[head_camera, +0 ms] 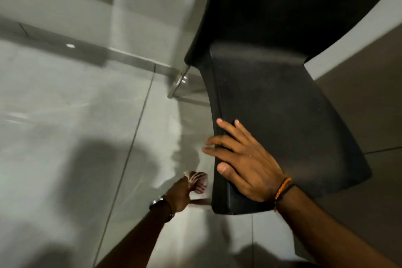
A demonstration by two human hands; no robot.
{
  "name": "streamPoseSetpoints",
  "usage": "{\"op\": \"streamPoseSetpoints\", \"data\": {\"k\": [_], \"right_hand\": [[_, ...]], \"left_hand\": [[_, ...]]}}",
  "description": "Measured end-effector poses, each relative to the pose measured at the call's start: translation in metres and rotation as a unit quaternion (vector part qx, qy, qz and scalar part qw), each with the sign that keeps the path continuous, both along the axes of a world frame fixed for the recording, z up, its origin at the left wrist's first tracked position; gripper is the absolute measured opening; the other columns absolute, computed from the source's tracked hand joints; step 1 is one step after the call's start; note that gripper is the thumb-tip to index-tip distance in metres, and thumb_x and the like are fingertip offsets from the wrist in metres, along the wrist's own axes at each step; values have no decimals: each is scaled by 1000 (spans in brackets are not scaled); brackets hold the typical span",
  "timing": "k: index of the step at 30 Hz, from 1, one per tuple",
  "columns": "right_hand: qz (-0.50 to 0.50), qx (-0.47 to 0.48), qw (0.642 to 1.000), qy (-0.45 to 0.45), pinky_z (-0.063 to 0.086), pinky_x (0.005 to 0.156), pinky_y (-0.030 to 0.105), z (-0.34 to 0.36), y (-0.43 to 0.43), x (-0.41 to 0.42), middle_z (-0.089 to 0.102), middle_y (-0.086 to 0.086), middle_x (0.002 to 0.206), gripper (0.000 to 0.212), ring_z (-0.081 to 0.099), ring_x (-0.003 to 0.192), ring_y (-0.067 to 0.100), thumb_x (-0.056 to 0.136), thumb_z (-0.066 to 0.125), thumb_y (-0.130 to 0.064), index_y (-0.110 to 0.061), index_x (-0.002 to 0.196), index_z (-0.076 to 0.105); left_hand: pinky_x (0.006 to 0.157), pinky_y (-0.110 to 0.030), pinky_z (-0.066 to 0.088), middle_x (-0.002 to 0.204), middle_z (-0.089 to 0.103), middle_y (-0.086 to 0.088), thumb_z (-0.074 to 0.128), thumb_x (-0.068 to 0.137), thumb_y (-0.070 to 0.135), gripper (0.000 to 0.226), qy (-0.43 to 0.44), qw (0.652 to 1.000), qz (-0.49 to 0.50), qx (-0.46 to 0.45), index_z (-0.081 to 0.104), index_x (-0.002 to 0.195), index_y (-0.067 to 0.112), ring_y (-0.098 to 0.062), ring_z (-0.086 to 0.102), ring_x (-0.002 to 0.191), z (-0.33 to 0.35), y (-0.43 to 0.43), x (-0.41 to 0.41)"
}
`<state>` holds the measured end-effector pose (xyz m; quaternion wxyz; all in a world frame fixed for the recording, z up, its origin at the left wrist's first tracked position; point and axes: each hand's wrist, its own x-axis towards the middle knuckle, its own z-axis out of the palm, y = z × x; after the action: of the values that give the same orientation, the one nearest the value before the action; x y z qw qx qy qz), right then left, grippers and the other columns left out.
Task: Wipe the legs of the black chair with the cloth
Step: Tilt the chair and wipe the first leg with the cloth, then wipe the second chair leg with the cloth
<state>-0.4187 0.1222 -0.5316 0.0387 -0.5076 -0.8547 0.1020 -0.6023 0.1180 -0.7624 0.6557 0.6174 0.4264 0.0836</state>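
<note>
Wiping under black chair [282, 115]: left hand [180, 193] fingers clamped on striped cloth [199, 181]; right hand [243, 165] fingers spread, steadying seat. Advice: follow each leg fully.

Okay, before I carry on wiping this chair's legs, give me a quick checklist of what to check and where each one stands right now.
1. Cloth in hand: ok. The left hand is closed on the striped cloth, low beside the chair.
2. Chair steadied: ok. The right hand lies flat, fingers spread, on the chair near its edge.
3. Cloth touching a leg: cannot tell. The leg near the left hand is hidden under the seat and the picture is blurred there.
4. Other leg reachable: ok. A shiny metal leg shows farther off, with bare floor around it.
5. Legs already clean: cannot tell.
</note>
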Motion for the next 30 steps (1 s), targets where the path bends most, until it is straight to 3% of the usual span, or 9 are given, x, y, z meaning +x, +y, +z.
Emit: {"op": "streamPoseSetpoints", "data": {"k": [3, 4, 6, 10, 13, 16, 19, 25, 30], "right_hand": [[9, -23, 999, -31, 13, 131, 57, 8, 1, -2, 57, -4, 152, 56, 14, 164, 27, 109, 28, -50, -27, 148, 61], [14, -34, 998, -51, 13, 130, 58, 12, 1, -3, 54, -3, 155, 55, 12, 165, 28, 109, 29, -49, -28, 150, 59], [21, -63, 994, -89, 14, 130, 59, 18, 2, -4, 47, -3, 163, 56, 7, 165, 27, 109, 29, -49, -28, 153, 55], [5, -86, 992, -87, 10, 133, 53, 42, 27, -1, 24, -2, 175, 60, -2, 165, 23, 109, 29, -47, -23, 163, 41], [-33, -56, 995, -81, 7, 134, 49, 65, 76, 6, 19, -2, 177, 61, -1, 165, 23, 109, 31, -46, -21, 165, 35], [-38, -56, 993, -101, -1, 134, 42, 69, 126, 13, 12, -5, 178, 60, -6, 165, 20, 113, 33, -43, -23, 169, 25], [-3, -91, 986, -140, -7, 133, 39, 56, 162, 16, 12, -5, 178, 60, -8, 165, 18, 114, 31, -44, -23, 169, 22], [73, -109, 980, -153, -9, 132, 39, 31, 173, 23, 50, -4, 159, 57, 14, 164, 24, 110, 25, -47, -24, 153, 53], [54, -95, 990, -86, -5, 133, 42, 15, 173, 28, 57, -8, 140, 50, 28, 157, 22, 110, 25, -49, -31, 138, 62]], "left_hand": [[96, -40, 56, 143, 53, -37, 31, 94, -27, 71, -95, 990, 82, 64, 37, 150, 16, -9, 65, 123, 65, 31, -21], [96, -33, 53, 152, 47, -35, 31, 94, -23, 71, -101, 986, 104, 87, 30, 153, 17, -19, 60, 135, 83, 46, -31], [103, -41, 42, 162, 37, -30, 32, 96, -15, 67, -114, 973, 160, 118, 18, 158, 7, -43, 47, 145, 118, 68, -54], [90, -38, 48, 163, 40, -16, 37, 98, 5, 63, -124, 949, 233, 171, 20, 159, 11, -19, 64, 120, 179, 112, -90], [91, -44, 48, 158, 46, -21, 37, 100, 12, 59, -82, 943, 240, 213, 28, 158, 4, -38, 61, 103, 199, 138, -100], [114, -56, 43, 158, 44, -28, 38, 104, 8, 53, -51, 940, 243, 235, 33, 154, -7, -51, 52, 134, 197, 164, -92], [124, -63, 29, 166, 33, -22, 37, 104, -14, 57, -53, 941, 229, 244, 22, 158, -8, -41, 37, 152, 186, 190, -74], [131, -43, 18, 168, 27, -23, 34, 96, -24, 67, -81, 943, 223, 232, 16, 159, -9, -30, 29, 158, 157, 230, -34], [126, -9, 11, 170, 22, -11, 38, 90, -28, 79, -79, 943, 201, 254, 13, 162, -6, 1, 20, 157, 132, 261, -6]]}}
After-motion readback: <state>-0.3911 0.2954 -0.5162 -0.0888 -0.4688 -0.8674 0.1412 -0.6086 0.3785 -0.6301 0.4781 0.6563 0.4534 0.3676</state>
